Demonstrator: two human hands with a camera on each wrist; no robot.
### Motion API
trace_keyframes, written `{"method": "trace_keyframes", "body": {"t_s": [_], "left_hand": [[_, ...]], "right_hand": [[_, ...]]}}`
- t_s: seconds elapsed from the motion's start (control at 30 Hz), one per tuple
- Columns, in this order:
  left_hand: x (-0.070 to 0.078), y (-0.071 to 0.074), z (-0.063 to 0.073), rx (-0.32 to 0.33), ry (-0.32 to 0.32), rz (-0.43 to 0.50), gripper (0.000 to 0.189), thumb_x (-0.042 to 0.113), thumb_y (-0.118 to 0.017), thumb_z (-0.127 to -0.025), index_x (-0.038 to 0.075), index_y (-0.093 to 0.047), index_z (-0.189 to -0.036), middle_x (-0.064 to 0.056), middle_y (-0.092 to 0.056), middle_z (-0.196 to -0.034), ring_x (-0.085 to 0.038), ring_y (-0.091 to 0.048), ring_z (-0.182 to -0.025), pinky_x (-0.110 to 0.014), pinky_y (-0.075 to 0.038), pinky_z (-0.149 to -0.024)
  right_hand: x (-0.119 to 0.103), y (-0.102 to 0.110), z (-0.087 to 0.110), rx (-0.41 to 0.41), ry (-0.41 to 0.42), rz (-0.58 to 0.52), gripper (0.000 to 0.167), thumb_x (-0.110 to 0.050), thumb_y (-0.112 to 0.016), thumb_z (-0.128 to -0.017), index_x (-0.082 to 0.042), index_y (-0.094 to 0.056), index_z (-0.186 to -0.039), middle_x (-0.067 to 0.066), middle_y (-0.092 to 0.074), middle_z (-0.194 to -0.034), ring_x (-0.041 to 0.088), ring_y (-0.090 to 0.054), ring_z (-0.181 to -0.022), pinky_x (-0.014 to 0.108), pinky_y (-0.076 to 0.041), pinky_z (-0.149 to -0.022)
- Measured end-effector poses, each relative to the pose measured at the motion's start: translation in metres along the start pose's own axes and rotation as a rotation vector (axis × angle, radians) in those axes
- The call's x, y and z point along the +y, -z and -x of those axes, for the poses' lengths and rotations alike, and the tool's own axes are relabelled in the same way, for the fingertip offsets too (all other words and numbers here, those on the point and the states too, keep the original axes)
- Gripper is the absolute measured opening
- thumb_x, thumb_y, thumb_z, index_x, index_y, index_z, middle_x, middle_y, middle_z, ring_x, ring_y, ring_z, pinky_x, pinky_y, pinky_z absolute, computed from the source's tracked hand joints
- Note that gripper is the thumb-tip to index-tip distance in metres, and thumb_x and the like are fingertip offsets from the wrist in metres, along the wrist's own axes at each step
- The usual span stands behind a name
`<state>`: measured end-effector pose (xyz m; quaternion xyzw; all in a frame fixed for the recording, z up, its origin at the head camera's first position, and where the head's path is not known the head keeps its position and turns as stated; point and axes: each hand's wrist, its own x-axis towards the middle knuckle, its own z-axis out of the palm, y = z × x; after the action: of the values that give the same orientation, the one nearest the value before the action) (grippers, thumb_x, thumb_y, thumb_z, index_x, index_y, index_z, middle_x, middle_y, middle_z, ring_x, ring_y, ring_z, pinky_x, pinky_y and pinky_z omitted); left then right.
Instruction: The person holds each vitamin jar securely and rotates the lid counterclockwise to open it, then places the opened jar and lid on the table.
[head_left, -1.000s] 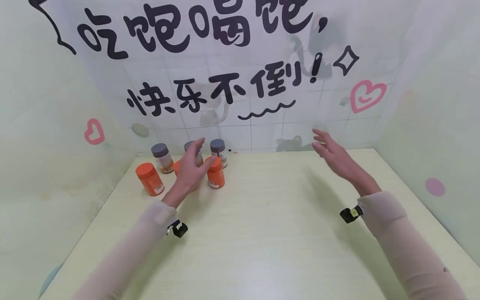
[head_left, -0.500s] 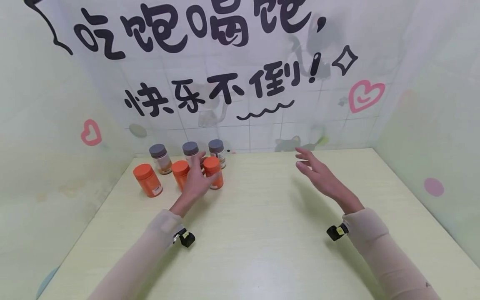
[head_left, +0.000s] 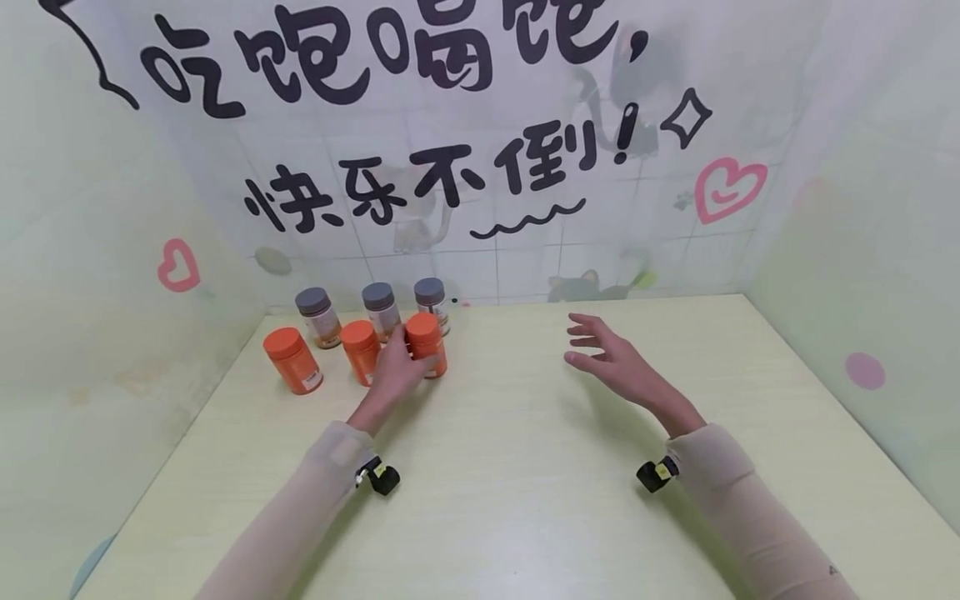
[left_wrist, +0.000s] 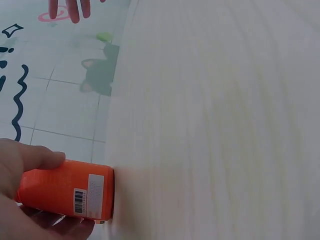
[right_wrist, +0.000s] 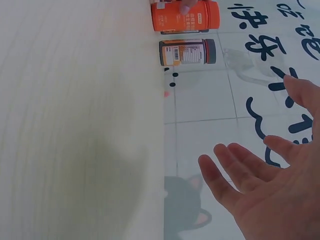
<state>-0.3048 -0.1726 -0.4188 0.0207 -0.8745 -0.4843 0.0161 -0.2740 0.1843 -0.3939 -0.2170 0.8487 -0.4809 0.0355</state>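
My left hand grips the rightmost orange jar, which stands upright on the table. In the left wrist view the thumb lies along one side of this orange jar and the fingers curl round the other side. To the left of the hand are a middle orange jar and another orange jar. My right hand hovers over the right half of the table, its fingers spread and holding nothing. The right wrist view shows that right hand apart from every jar.
Behind the orange jars stand three jars with grey caps, a left one, a middle one and a right one. The pale table meets a back wall with printed lettering, and side walls left and right.
My left hand has lowered from above the jars and closed round the rightmost orange jar. The right hand has moved left and down. The jars stand where they were.
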Motion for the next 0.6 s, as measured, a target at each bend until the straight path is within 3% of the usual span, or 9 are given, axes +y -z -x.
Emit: {"method": "trace_keyframes", "body": {"t_s": [0.17,0.33,0.6], "left_hand": [[0.001,-0.006,0.004,-0.005,-0.056,-0.03,0.068,0.025,-0.072,-0.089,0.013,-0.037,-0.146,-0.009,-0.054,-0.136,-0.029,-0.056,-0.119,-0.046,-0.05,-0.102],[0.007,-0.016,0.009,-0.015,-0.107,-0.021,0.071,0.031,-0.073,-0.087,0.019,-0.037,-0.147,-0.006,-0.056,-0.131,-0.027,-0.057,-0.116,-0.045,-0.051,-0.1],[0.03,-0.036,0.023,-0.065,-0.19,-0.01,0.062,0.03,-0.072,-0.083,0.024,-0.045,-0.138,-0.004,-0.059,-0.121,-0.025,-0.059,-0.105,-0.042,-0.053,-0.088]], "right_hand": [[-0.002,-0.01,-0.002,-0.003,0.013,0.013,0.068,-0.035,-0.062,-0.097,-0.02,-0.028,-0.154,0.014,-0.049,-0.147,0.036,-0.053,-0.133,0.055,-0.045,-0.107],[-0.003,-0.019,-0.005,-0.025,0.009,0.031,0.068,-0.039,-0.062,-0.097,-0.022,-0.029,-0.153,0.014,-0.051,-0.144,0.033,-0.057,-0.128,0.053,-0.047,-0.104],[-0.006,-0.027,-0.003,-0.027,0.016,0.022,0.065,-0.04,-0.059,-0.098,-0.022,-0.03,-0.153,0.016,-0.051,-0.144,0.031,-0.058,-0.127,0.054,-0.047,-0.104]]}}
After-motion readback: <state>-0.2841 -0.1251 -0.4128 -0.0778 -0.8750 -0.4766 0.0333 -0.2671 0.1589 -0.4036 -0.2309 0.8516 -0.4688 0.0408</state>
